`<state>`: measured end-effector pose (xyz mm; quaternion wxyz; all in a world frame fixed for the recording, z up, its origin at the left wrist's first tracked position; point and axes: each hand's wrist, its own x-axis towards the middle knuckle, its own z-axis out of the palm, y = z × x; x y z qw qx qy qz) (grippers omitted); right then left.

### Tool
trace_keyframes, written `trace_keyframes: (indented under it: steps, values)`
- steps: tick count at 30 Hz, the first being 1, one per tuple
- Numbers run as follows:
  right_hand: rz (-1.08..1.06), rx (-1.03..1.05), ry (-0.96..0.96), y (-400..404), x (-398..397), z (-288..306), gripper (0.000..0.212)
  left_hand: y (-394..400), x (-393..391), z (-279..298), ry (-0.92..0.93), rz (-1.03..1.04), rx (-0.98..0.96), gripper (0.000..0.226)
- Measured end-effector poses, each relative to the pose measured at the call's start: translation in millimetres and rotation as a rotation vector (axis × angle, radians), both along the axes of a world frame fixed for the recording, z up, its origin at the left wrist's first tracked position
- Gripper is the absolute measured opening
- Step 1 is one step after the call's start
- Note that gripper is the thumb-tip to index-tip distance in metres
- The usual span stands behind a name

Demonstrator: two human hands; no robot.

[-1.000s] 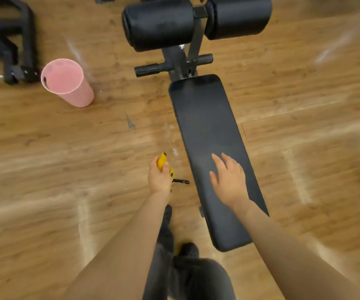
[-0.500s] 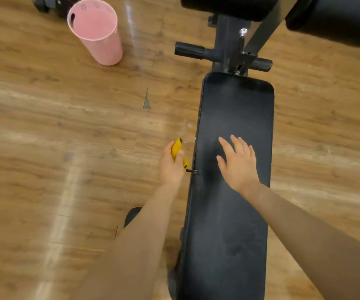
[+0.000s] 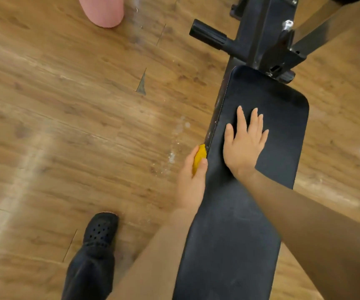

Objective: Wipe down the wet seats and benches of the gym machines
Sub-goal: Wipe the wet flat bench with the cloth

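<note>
A long black padded bench (image 3: 235, 234) runs from the bottom of the view up to its black metal frame (image 3: 261, 35). My right hand (image 3: 243, 146) lies flat on the pad, palm down, fingers spread toward the frame. My left hand (image 3: 191, 182) is closed around a small yellow cloth (image 3: 199, 158), which presses against the bench's left side edge. Most of the cloth is hidden in my fist.
A pink bucket (image 3: 103, 11) stands on the wooden floor at the top left. White specks mark the floor (image 3: 66, 126) beside the bench. My black shoe (image 3: 100, 230) rests at the lower left. A black handle peg (image 3: 207, 34) juts left from the frame.
The view has moved closer and lower over the bench. My left hand with the yellow cloth has come against the bench's left edge. My right hand has stayed flat on the pad.
</note>
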<state>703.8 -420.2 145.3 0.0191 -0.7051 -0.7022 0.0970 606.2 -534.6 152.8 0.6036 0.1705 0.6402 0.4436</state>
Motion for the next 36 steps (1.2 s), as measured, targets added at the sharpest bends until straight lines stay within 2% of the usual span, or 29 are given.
trace_keyframes:
  steps: [4,14,23,26,32,36]
  values:
    - [0.005,0.059,-0.018,-2,-1,-5,0.052,1,7,-7,0.065,0.054,0.03,0.037]
    - [0.008,0.083,-0.059,0,1,-12,0.055,113,-10,-29,0.178,-0.151,0.189,0.043]
    - [0.007,0.079,-0.054,0,-1,-10,0.054,-13,-10,-10,0.091,-0.214,0.11,0.047]
    - [0.006,0.077,-0.055,1,-1,-11,0.054,20,-9,-17,0.084,-0.184,0.114,0.045]
    - [0.006,0.095,-0.057,1,0,-13,0.054,152,-17,-30,0.174,-0.202,0.261,0.044]
    - [0.008,0.099,-0.051,1,0,-13,0.054,137,-20,-34,0.139,-0.215,0.291,0.043]
